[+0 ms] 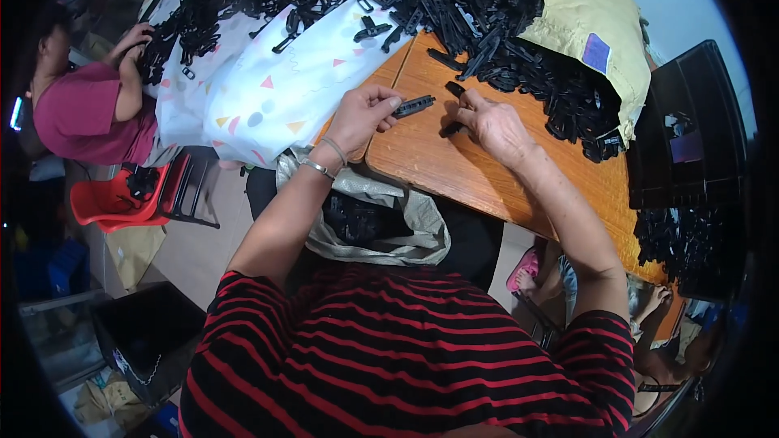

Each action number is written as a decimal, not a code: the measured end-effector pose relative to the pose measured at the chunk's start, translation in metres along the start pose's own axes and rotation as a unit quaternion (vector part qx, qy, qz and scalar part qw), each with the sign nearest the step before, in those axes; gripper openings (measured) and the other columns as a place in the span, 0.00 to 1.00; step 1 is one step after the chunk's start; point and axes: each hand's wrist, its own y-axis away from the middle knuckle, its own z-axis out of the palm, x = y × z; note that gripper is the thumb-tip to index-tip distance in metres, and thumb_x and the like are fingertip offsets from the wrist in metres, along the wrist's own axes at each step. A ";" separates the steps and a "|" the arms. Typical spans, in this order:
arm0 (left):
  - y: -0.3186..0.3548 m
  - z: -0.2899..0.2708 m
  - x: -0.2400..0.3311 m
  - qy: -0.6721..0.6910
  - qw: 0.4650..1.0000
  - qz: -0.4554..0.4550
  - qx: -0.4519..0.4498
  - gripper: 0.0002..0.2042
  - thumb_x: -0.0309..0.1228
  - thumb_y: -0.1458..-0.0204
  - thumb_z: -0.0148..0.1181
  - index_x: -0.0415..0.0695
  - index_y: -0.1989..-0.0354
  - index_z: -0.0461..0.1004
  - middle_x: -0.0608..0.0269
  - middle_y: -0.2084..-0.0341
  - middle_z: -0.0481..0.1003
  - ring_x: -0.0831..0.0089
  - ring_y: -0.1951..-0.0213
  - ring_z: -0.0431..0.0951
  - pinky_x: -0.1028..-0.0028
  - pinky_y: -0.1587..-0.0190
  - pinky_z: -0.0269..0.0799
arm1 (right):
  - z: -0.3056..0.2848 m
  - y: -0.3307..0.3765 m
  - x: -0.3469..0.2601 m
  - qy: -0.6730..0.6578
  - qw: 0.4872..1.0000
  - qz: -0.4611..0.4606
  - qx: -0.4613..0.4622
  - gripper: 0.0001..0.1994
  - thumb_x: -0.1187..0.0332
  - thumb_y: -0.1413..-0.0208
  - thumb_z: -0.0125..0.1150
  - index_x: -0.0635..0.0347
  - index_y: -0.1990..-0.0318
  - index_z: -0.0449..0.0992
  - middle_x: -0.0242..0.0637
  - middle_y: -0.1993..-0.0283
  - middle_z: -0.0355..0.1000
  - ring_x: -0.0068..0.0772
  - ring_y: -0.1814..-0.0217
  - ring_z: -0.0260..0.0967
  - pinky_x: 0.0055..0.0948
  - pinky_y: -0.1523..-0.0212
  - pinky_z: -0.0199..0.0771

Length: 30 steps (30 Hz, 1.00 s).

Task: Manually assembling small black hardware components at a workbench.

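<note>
My left hand (363, 114) pinches a flat black plastic strip (415, 105) by its end, just above the wooden table (454, 170). My right hand (493, 126) rests on the table to the right of it, its fingers closed on a small black plastic piece (454, 89); another dark piece (451, 127) sticks out below the fingers. A large heap of black plastic parts (454, 0) covers the far side of the table, a short way beyond both hands.
A white patterned cloth (276, 89) lies left of the hands. An open grey sack (381, 219) holding black parts hangs below the table edge. A yellow sack (584, 8) lies at the back right. A person in a pink shirt (85, 113) works at left, by a red chair (114, 203).
</note>
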 end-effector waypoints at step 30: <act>-0.002 0.032 0.003 -0.190 0.979 0.068 0.011 0.08 0.29 0.53 0.65 0.36 0.70 0.75 0.69 0.80 0.73 0.85 0.77 0.70 0.82 0.72 0.67 | 0.034 -0.004 -0.042 -0.571 0.737 0.354 0.079 0.09 0.67 0.42 0.57 0.61 0.70 0.68 0.32 0.80 0.70 0.19 0.86 0.64 0.17 0.88 0.59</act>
